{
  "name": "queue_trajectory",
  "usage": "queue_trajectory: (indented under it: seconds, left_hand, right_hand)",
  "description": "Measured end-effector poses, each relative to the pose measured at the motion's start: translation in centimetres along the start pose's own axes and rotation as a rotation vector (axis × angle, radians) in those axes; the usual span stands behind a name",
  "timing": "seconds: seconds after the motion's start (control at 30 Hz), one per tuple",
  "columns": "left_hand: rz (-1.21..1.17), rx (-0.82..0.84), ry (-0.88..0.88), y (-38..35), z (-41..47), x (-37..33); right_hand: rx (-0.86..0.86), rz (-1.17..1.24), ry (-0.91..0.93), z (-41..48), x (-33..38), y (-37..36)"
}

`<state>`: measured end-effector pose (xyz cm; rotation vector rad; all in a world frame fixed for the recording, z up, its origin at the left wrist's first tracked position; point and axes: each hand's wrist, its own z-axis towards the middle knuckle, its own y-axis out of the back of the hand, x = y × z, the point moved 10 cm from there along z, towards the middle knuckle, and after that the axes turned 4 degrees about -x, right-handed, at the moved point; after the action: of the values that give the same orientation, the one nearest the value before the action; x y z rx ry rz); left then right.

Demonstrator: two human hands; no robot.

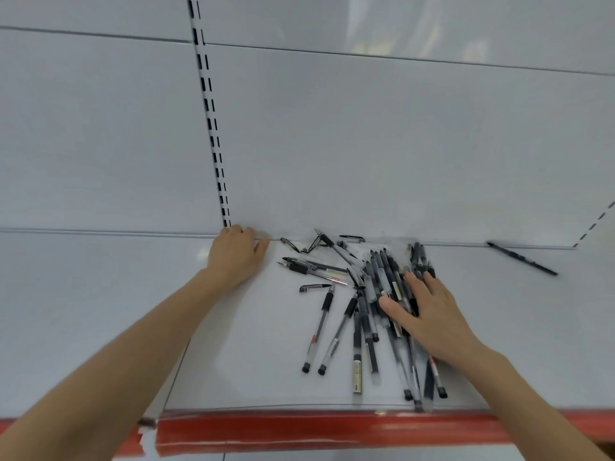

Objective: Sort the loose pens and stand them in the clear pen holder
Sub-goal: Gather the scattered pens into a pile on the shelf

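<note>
Loose pens (376,294) are heaped on the white shelf (253,361), right of centre, mostly fanned front to back, with the longest ones reaching almost to the red strip (299,430) on the shelf front. Right hand (429,311) lies flat on top of the heap, fingers straight and spread, thumb out to the left, gripping nothing. Left hand (236,254) sits palm down at the rear of the shelf, left of the heap and clear of it, fingertips bent against the back panel (366,144) at the foot of the slotted upright (213,128); nothing visible in it. Two clear-barrel pens (324,334) lie side by side just left of the heap, and a few more (312,267) lie crosswise between the hands. Loose black caps (352,238) at the back wall, and another cap (309,287) in front of the crosswise pens. One black pen (522,259) lies alone far right, well apart. Some faint clear edges show behind the heap; can't tell whether that's the holder.
</note>
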<state>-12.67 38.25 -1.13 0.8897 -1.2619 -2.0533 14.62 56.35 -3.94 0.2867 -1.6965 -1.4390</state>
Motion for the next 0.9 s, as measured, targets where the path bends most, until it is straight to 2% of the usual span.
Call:
queue_trajectory:
  seconds: [0.27,0.47,0.53,0.7,0.8,0.9]
  left_hand:
    - [-0.222,0.194,-0.021,-2.1,-1.6,-1.4]
    - [-0.245,0.299,-0.232,-3.2,-3.3,-8.7]
    - [-0.234,0.33,-0.246,-3.5,-3.7,-9.6]
    - [-0.051,0.256,-0.296,-2.4,-3.6,-7.5]
    - [-0.087,0.267,-0.366,-2.1,-4.5,-8.0]
    - [-0.128,0.241,-0.352,-1.4,-5.6,-8.5]
  right_hand:
    - [-0.009,-0.006,0.01,0.2,0.4,-0.1]
    - [-0.012,0.007,0.03,0.4,0.9,-0.3]
    - [-0.007,0.033,0.042,0.5,1.1,-0.3]
    - [-0.055,0.133,0.023,0.4,0.4,1.3]
    - [-0.052,0.116,0.001,0.4,0.0,1.3]
    - [-0.049,0.086,0.006,0.7,0.2,0.8]
